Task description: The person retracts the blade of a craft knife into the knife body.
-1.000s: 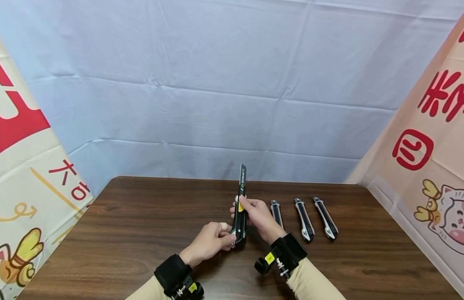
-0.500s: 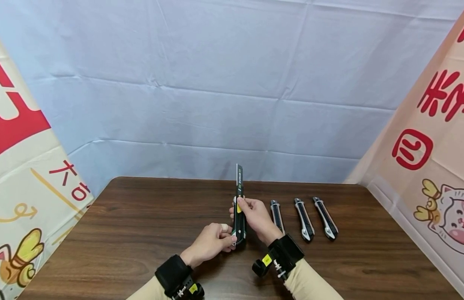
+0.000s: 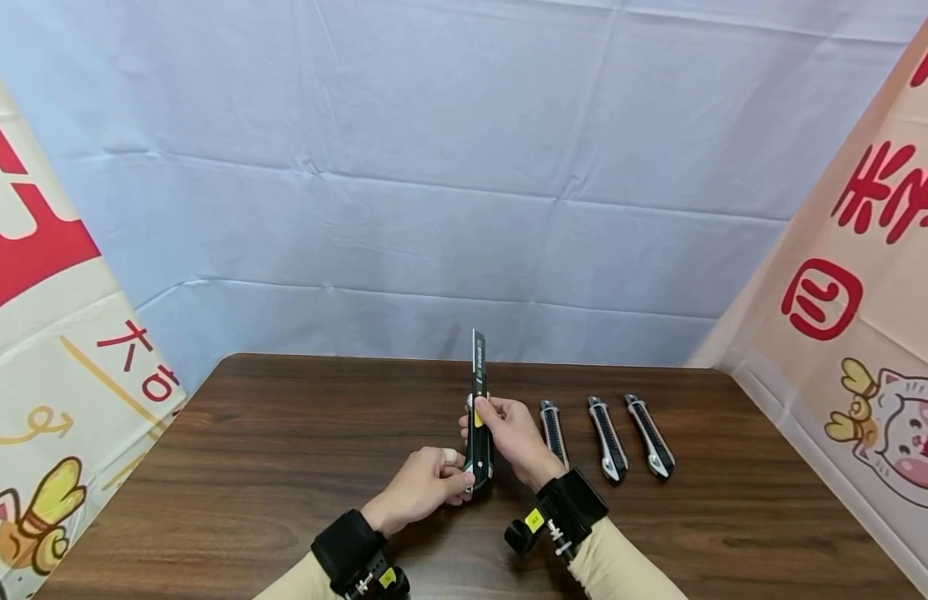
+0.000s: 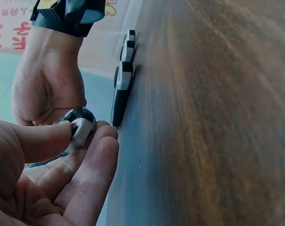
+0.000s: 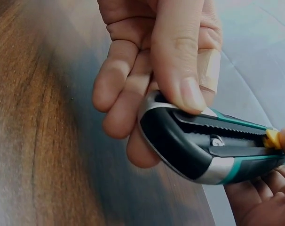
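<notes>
A utility knife (image 3: 478, 454), black with green and silver trim, points away from me in the head view with its long blade (image 3: 479, 354) out. My left hand (image 3: 422, 482) pinches the butt end between thumb and fingers; a bandage wraps one of its fingers. Higher up the handle, my right hand (image 3: 518, 432) grips the knife, thumb at the yellow slider (image 5: 273, 139). The right wrist view shows the rounded butt and the toothed slot close up. In the left wrist view the knife (image 4: 81, 129) appears end-on, its blade hidden.
Three more utility knives lie side by side on the brown wooden table (image 3: 283, 417) to the right: one near the right wrist (image 3: 554, 429), a middle knife (image 3: 609, 440) and a far-right knife (image 3: 650, 436). A pale cloth (image 3: 433, 167) hangs behind; printed banners flank both sides.
The knife's blade has swung slightly left and stands straighter, and my right hand and wrist have shifted a little left with it. Over the last half second both hands have stayed almost still.
</notes>
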A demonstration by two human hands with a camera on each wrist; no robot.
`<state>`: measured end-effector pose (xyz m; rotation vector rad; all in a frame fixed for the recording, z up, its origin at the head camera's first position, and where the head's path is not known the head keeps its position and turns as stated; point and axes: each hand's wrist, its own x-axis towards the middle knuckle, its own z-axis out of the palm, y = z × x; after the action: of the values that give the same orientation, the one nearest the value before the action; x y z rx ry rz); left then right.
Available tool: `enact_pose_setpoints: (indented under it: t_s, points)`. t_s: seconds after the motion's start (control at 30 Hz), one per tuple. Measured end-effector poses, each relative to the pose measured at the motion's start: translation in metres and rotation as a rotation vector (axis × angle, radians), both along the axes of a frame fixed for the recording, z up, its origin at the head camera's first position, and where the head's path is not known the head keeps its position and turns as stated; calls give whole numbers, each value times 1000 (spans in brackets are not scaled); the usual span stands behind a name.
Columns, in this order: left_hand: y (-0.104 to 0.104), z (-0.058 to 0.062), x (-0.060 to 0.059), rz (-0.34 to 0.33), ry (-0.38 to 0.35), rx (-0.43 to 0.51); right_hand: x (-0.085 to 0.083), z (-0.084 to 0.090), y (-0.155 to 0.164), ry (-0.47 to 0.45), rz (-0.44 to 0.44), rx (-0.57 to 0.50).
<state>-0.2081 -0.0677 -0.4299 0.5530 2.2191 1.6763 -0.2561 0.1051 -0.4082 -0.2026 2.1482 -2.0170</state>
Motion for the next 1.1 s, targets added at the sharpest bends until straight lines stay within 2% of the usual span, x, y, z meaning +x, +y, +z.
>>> enact_pose_setpoints:
  t_s: [0.73,1.1]
  points:
    - [-2,-1,-1,17,-51,18,1,0,-1,1,19,2]
    - [-2,-3,0,40,-32,29,2,5,4,-2,27,35]
